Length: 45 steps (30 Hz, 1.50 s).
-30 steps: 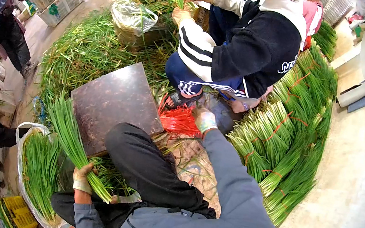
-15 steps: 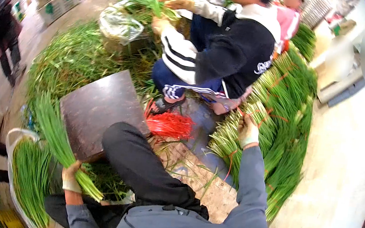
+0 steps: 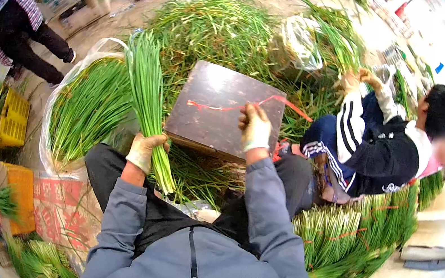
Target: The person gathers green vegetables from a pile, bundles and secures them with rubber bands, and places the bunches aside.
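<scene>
In the head view my left hand (image 3: 144, 151) is closed round the lower part of a loose bunch of long green garlic chives (image 3: 147, 88). The pale stem ends point down toward my lap, and the leaves reach up past a white-lined container. My right hand (image 3: 255, 126) pinches a thin red plastic strip (image 3: 289, 106) above the dark flat-topped block (image 3: 201, 127). Both ends of the strip trail to either side of the fingers. Pale gloves cover both hands. The block stands just beyond my knees.
Left of me, the plastic-lined container (image 3: 47, 126) holds more chives. A big heap of loose chives (image 3: 210, 23) lies behind the block. A co-worker (image 3: 386, 145) sits at the right, handling greens, beside rows of tied bundles (image 3: 357, 232). A yellow crate (image 3: 12, 118) stands far left.
The view has swung left. My right hand has come from the tied bundles to above the block, now with a red strip. My left hand still holds the chives, now more upright.
</scene>
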### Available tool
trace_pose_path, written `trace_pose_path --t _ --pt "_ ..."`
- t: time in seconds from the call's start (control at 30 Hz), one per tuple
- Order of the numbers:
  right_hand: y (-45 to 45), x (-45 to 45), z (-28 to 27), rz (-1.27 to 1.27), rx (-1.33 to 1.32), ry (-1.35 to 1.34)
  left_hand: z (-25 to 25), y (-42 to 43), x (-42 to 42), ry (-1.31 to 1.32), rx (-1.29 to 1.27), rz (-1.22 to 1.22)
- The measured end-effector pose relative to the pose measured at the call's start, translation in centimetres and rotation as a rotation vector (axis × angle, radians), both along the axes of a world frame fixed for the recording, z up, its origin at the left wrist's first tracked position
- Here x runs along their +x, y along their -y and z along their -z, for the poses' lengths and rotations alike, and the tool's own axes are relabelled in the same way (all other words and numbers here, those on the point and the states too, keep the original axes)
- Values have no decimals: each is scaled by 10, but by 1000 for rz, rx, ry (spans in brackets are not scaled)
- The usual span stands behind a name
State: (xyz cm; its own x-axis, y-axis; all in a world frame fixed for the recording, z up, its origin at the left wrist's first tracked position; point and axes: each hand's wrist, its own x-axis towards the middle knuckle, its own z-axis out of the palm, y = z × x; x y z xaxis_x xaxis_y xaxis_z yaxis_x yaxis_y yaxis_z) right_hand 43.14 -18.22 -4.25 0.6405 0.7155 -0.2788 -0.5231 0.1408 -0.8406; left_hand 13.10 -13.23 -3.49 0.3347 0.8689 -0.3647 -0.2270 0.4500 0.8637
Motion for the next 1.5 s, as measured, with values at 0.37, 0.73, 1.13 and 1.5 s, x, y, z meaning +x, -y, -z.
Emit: trace_pose_path --t 0.37,0.73,1.13,1.5 --pt "-1 -8 138 117 -372 -333 36 -32 43 -39 50 -6" --pt "102 0 -27 -339 -116 159 122 -44 238 -1138 526 193" --pt "132 17 -14 -373 -26 99 117 -19 257 -1534 704 362" --pt "141 4 -39 -389 -153 327 3 3 125 -719 730 539"
